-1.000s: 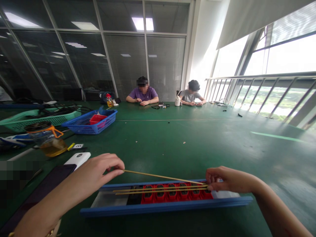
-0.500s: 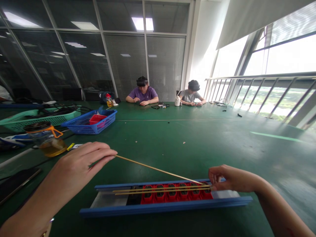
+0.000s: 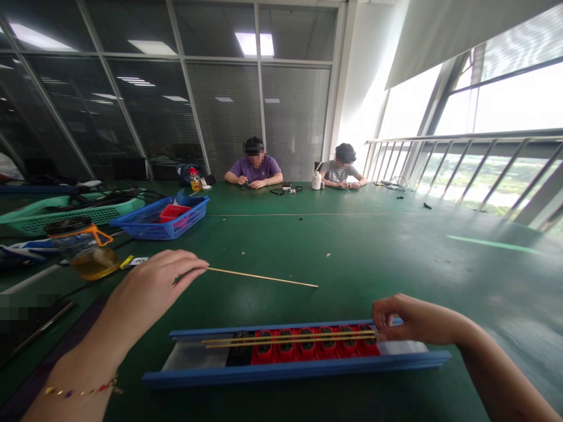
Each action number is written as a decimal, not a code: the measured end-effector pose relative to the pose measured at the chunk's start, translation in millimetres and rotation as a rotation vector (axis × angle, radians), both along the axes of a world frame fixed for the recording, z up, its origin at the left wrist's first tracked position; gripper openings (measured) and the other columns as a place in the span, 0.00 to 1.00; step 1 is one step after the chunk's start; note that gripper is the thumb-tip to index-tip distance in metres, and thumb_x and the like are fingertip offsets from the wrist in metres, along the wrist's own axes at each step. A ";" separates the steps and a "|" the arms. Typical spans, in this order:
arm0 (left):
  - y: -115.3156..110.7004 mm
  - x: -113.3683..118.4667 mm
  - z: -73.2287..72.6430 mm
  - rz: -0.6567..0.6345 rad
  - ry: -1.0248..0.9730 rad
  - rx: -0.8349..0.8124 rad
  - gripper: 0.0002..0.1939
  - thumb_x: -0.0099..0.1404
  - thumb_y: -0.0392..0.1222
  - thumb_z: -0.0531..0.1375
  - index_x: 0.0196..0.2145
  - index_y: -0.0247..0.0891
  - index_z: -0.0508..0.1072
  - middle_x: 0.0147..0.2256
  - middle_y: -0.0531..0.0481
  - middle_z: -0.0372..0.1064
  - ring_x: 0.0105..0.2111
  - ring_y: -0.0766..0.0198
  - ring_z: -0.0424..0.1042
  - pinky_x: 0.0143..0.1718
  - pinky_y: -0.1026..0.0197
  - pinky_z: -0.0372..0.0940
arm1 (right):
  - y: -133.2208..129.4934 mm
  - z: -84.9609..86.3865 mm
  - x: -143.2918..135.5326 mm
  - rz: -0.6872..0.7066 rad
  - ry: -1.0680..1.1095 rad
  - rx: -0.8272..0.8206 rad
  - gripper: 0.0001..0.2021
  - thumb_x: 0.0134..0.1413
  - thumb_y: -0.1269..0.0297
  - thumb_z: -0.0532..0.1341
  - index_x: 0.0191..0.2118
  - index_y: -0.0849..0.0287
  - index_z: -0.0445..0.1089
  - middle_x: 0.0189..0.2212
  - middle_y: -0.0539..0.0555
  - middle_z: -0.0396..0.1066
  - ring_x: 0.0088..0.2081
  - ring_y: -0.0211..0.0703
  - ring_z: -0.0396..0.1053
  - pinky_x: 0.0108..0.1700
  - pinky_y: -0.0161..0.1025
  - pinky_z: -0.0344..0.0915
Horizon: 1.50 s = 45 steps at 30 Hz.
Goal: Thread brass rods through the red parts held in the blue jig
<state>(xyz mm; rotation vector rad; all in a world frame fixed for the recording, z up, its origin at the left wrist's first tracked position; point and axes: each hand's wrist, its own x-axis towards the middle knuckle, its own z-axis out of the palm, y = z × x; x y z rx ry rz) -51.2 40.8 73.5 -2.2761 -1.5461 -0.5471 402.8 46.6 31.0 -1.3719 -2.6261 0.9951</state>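
My left hand [image 3: 153, 287] is closed in a pinch on one end of a thin wooden stick [image 3: 264, 277]. The stick points right, its far tip in the air over the green table. My right hand [image 3: 409, 318] has its fingers closed at the right ends of two similar sticks [image 3: 290, 338]; the fingertips are partly hidden. These two lie side by side above a long blue-edged tray [image 3: 299, 373]. Inside the tray is a row of red holders [image 3: 285, 351] with dark pieces in them, and a black block [image 3: 237, 355] at their left.
A jar [image 3: 90, 252] with amber liquid, a blue basket [image 3: 162, 225] holding a red box, and a green basket [image 3: 39, 217] of cables stand left. A phone-like dark slab [image 3: 35, 328] lies near my left arm. Two people [image 3: 257, 167] sit across the table.
The stick in my left hand has come away from the right hand and the other sticks; its far tip is now up and to the left. My right hand has hardly moved.
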 end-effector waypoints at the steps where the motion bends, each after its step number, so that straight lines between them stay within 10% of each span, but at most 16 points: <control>1: 2.9 0.6 -1.7 -0.010 0.004 -0.039 0.15 0.62 0.50 0.51 0.38 0.41 0.72 0.40 0.50 0.68 0.41 0.61 0.64 0.46 0.59 0.57 | 0.0 0.1 0.0 0.002 0.001 -0.003 0.11 0.51 0.56 0.57 0.33 0.59 0.68 0.30 0.51 0.71 0.32 0.40 0.66 0.33 0.33 0.61; 13: 33.7 23.3 -44.9 -0.083 -0.163 -0.474 0.14 0.61 0.47 0.50 0.34 0.43 0.73 0.35 0.52 0.68 0.34 0.64 0.67 0.35 0.66 0.59 | -5.4 13.9 -2.2 -0.078 0.058 0.050 0.16 0.57 0.52 0.50 0.33 0.59 0.66 0.27 0.51 0.68 0.28 0.38 0.63 0.29 0.33 0.59; 29: 54.7 30.7 -110.3 0.014 -0.130 -0.584 0.07 0.58 0.37 0.53 0.29 0.41 0.70 0.33 0.52 0.69 0.33 0.65 0.68 0.34 0.65 0.57 | -2.0 25.5 41.1 -0.343 0.365 0.130 0.17 0.58 0.51 0.48 0.30 0.59 0.63 0.22 0.48 0.58 0.26 0.37 0.59 0.32 0.35 0.60; 45: 54.9 28.6 -117.4 -0.032 -0.175 -0.579 0.09 0.61 0.37 0.50 0.31 0.42 0.70 0.35 0.52 0.67 0.33 0.66 0.67 0.34 0.65 0.58 | 13.6 3.2 56.2 -0.463 0.293 0.181 0.20 0.54 0.48 0.51 0.33 0.60 0.68 0.22 0.49 0.61 0.27 0.39 0.61 0.32 0.35 0.62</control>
